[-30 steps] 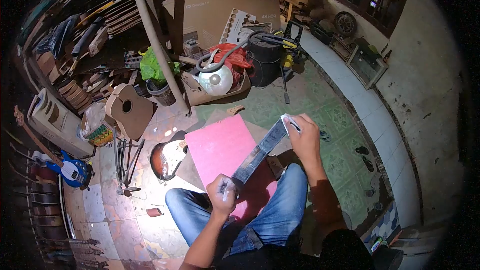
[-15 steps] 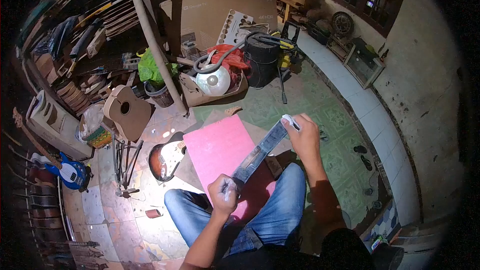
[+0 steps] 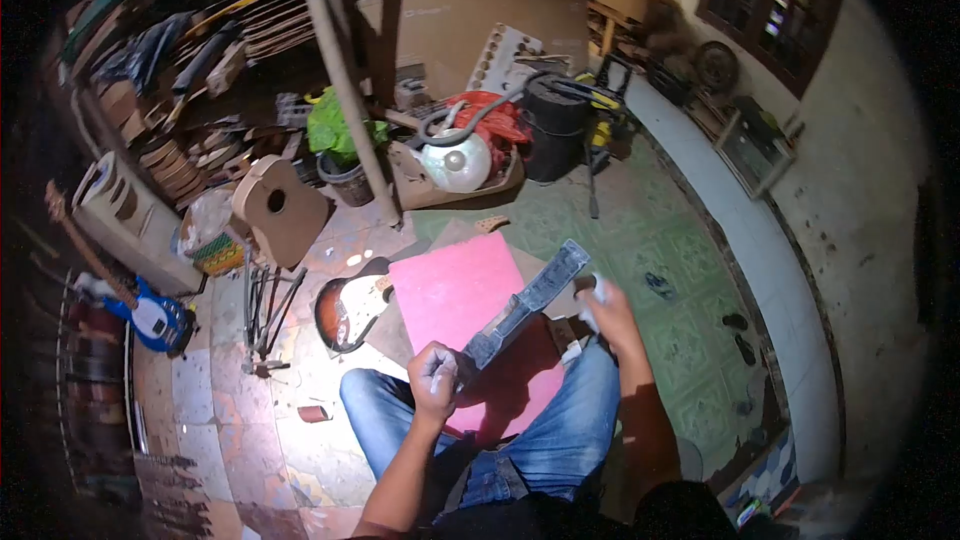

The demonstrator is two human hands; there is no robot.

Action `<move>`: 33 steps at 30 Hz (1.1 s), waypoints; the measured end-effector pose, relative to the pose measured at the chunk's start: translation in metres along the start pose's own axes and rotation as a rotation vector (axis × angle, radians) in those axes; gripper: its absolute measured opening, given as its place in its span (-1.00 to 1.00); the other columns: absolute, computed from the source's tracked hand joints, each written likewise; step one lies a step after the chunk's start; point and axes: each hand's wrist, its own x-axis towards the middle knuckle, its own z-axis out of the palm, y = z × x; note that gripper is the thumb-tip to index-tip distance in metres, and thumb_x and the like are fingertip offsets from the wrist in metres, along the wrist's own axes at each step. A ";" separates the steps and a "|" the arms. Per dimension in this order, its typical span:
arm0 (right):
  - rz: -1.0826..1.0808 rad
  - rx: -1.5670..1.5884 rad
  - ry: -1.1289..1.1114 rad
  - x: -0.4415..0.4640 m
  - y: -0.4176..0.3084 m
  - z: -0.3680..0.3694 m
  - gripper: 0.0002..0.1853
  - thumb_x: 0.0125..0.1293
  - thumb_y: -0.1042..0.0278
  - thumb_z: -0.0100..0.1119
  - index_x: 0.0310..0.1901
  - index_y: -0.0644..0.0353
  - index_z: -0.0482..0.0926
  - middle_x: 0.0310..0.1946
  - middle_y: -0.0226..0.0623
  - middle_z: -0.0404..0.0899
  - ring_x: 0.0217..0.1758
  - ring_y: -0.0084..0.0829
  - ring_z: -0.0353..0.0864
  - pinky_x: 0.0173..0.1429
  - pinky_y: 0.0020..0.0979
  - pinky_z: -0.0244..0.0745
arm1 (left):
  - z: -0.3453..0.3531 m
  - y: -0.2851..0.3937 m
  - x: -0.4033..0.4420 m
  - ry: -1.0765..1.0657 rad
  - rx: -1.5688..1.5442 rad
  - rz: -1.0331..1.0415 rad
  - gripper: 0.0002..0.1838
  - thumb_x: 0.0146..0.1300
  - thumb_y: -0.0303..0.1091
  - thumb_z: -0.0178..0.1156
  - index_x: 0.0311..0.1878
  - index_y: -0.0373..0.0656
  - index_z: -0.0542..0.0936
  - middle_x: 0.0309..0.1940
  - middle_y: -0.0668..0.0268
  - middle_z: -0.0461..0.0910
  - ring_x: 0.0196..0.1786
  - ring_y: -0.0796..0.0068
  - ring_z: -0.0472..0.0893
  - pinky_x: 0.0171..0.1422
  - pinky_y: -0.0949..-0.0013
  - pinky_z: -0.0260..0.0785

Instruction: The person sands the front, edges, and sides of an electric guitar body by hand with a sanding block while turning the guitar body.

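Observation:
My left hand (image 3: 433,380) is closed round the lower end of a long, flat grey bar (image 3: 515,318) smeared with pale dust. The bar slants up to the right, its far end free, above a pink board (image 3: 450,285) between my knees. My right hand (image 3: 612,316) is just right of the bar, apart from it, with fingers curled. White shows at those fingers; whether it is dust or a small held piece I cannot make out. Left of the board lies a sunburst guitar body (image 3: 333,315) with a white pickguard.
Bare guitar body (image 3: 282,210), blue electric guitar (image 3: 155,318) and metal stand (image 3: 262,310) are on the left. A box holding a round white object (image 3: 455,162) and a black bucket (image 3: 553,130) stand ahead. Sandals (image 3: 740,338) lie right.
My right hand has let go of the bar's upper end and moved down and right. My left hand still grips the lower end. The camera view has shifted slightly.

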 end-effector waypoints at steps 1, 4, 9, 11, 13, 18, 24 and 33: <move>-0.050 -0.052 -0.021 -0.003 0.017 0.006 -0.59 0.37 0.24 0.35 0.14 0.31 0.63 -0.06 -0.18 0.71 -0.04 -0.44 0.65 0.03 -0.37 0.53 | -0.006 -0.002 0.001 0.020 0.076 -0.019 -0.73 0.48 -0.33 0.07 -0.37 -0.27 0.43 -0.58 0.28 0.55 -0.52 0.57 0.48 -0.37 0.45 0.37; -0.096 0.012 0.035 -0.010 0.025 0.019 -0.42 0.36 0.35 0.32 0.38 0.30 0.43 0.28 -0.13 0.53 0.29 -0.30 0.55 0.37 -0.30 0.43 | -0.020 -0.026 0.002 0.047 0.239 0.223 -0.74 0.44 -0.26 0.18 -0.32 -0.24 0.52 -0.46 0.30 0.59 -0.40 0.56 0.55 -0.25 0.40 0.44; -0.528 0.148 0.086 0.000 -0.031 0.031 -0.36 0.40 0.39 0.29 0.46 0.26 0.35 0.37 -0.12 0.44 0.44 -0.27 0.40 0.52 -0.26 0.24 | -0.015 -0.052 -0.004 0.157 0.298 0.268 -0.72 0.17 -0.32 0.48 -0.20 -0.21 0.58 -0.37 0.33 0.61 -0.34 0.54 0.56 -0.17 0.39 0.47; -0.572 0.118 0.100 -0.005 -0.067 0.051 -0.33 0.36 0.43 0.32 0.47 0.27 0.31 0.42 -0.13 0.41 0.50 -0.13 0.36 0.55 -0.15 0.21 | -0.011 -0.050 -0.008 0.162 0.351 0.260 -0.65 0.13 -0.30 0.54 -0.13 -0.21 0.59 -0.28 0.26 0.66 -0.24 0.44 0.66 -0.07 0.36 0.53; -0.607 -0.053 0.098 0.003 -0.078 0.058 -0.31 0.35 0.43 0.34 0.47 0.29 0.30 0.41 -0.10 0.41 0.50 -0.13 0.35 0.56 -0.16 0.18 | -0.005 -0.045 -0.012 0.175 0.450 0.230 -0.59 0.11 -0.30 0.57 -0.08 -0.21 0.60 -0.18 0.19 0.71 -0.13 0.32 0.75 0.02 0.32 0.57; -0.610 -0.222 0.211 0.019 -0.074 0.070 -0.28 0.27 0.53 0.40 0.44 0.37 0.32 0.36 -0.02 0.44 0.42 -0.20 0.42 0.50 -0.21 0.27 | 0.008 -0.041 -0.023 0.313 0.488 0.178 -0.54 0.18 -0.29 0.55 0.07 -0.18 0.57 -0.08 0.17 0.71 0.00 0.25 0.75 0.13 0.28 0.57; -0.827 -0.085 0.427 0.016 -0.056 0.062 -0.45 0.23 0.05 0.58 0.00 0.38 0.61 -0.19 -0.06 0.66 -0.20 -0.17 0.67 -0.07 -0.19 0.63 | -0.002 -0.049 -0.026 0.362 0.413 -0.024 -0.39 0.21 -0.16 0.55 0.20 -0.19 0.48 -0.01 0.11 0.65 0.06 0.24 0.70 0.17 0.20 0.53; -0.708 0.078 0.464 -0.024 -0.044 0.077 -0.48 0.21 0.16 0.60 -0.01 0.40 0.61 -0.21 -0.07 0.66 -0.22 -0.20 0.63 -0.07 -0.21 0.60 | -0.006 -0.028 0.032 0.546 0.596 0.270 -0.43 0.29 -0.33 0.47 0.31 -0.24 0.51 0.08 0.04 0.61 0.12 0.14 0.68 0.20 0.23 0.52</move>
